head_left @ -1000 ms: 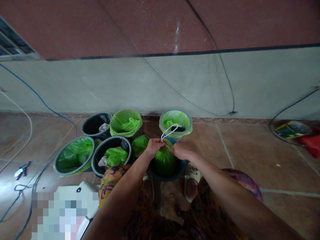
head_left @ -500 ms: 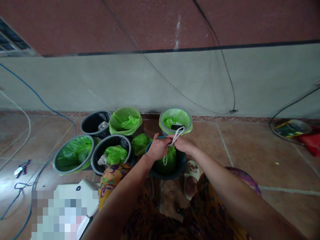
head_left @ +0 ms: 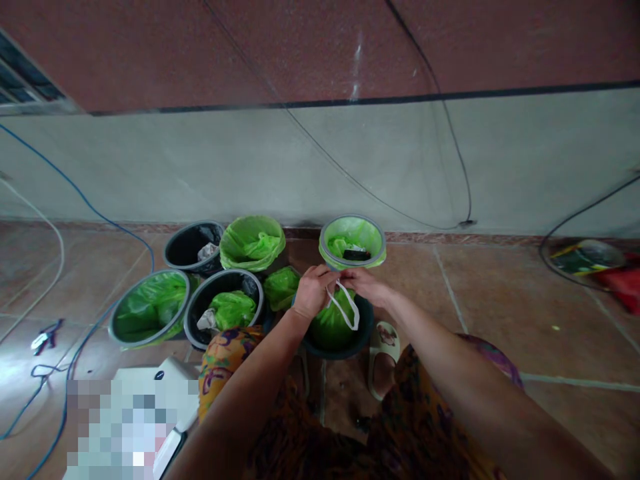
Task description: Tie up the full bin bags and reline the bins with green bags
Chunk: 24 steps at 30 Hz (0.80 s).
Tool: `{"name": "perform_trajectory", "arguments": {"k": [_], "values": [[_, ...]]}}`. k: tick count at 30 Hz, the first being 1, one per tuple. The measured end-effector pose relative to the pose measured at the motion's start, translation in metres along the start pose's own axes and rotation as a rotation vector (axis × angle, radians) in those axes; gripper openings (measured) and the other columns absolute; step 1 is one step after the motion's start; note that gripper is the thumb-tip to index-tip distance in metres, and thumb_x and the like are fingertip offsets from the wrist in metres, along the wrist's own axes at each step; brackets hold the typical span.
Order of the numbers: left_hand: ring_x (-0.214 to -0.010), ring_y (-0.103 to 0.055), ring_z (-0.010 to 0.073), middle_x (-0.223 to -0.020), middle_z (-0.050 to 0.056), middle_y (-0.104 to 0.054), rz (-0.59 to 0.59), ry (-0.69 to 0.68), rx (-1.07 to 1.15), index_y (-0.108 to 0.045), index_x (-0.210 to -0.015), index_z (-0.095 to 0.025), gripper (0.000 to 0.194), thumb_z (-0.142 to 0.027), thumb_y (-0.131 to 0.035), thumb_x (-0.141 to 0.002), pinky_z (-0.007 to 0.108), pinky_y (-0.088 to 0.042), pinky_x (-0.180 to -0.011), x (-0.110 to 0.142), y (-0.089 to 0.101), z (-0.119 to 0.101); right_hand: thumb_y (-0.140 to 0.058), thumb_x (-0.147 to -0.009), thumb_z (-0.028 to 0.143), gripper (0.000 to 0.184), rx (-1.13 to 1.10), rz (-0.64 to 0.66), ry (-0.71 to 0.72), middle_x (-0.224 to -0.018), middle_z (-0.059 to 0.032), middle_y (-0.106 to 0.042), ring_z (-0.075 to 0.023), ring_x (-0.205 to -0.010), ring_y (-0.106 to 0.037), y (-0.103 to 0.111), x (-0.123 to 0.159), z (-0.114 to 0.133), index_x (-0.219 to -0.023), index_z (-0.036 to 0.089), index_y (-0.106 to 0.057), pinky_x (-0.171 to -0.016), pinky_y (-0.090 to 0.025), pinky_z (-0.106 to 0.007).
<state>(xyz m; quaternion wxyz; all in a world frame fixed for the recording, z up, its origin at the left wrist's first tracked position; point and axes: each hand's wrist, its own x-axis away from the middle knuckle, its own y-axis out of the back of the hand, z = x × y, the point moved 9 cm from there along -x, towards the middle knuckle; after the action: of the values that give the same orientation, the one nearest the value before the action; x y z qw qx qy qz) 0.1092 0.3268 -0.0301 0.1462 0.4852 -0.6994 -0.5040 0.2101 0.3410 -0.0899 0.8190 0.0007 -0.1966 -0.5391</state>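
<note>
We've got both bare hands together over the green bag, which sits in the dark blue bucket between our feet. Our left hand is mostly closed, fingers curled and pinching the white drawstring up by the bag's neck. Our right hand is next to it with its fingertips nearly meeting the left's, bent in and pinching the same string, though how tight is tough to tell since the fingers overlap. The string hangs in a long loop over the front of the bag.

Just beyond, by the wall, there's a green-lined bin with a black item inside. Four more bins are bunched on our left, some with green liners, some black, plus another green bag beside them.

For writing, the white case at lower left has a dark oval badge, too small for us to read, and part of the case is pixelated. The yellow-and-green packet far right is too blurry to make out.
</note>
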Motion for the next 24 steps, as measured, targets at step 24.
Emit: {"name": "perform_trajectory", "arguments": {"k": [24], "values": [[-0.044, -0.044, 0.008, -0.048, -0.003, -0.048, -0.05, 0.881, 0.884, -0.055, -0.058, -0.017, 0.018, -0.027, -0.056, -0.074, 0.022, -0.034, -0.049, 0.022, -0.043, 0.07, -0.04, -0.097, 0.033, 0.038, 0.722, -0.174, -0.019, -0.082, -0.0086, -0.071, -0.017, -0.075, -0.062, 0.021, 0.003, 0.013, -0.084, 0.014, -0.07, -0.067, -0.039, -0.025]]}}
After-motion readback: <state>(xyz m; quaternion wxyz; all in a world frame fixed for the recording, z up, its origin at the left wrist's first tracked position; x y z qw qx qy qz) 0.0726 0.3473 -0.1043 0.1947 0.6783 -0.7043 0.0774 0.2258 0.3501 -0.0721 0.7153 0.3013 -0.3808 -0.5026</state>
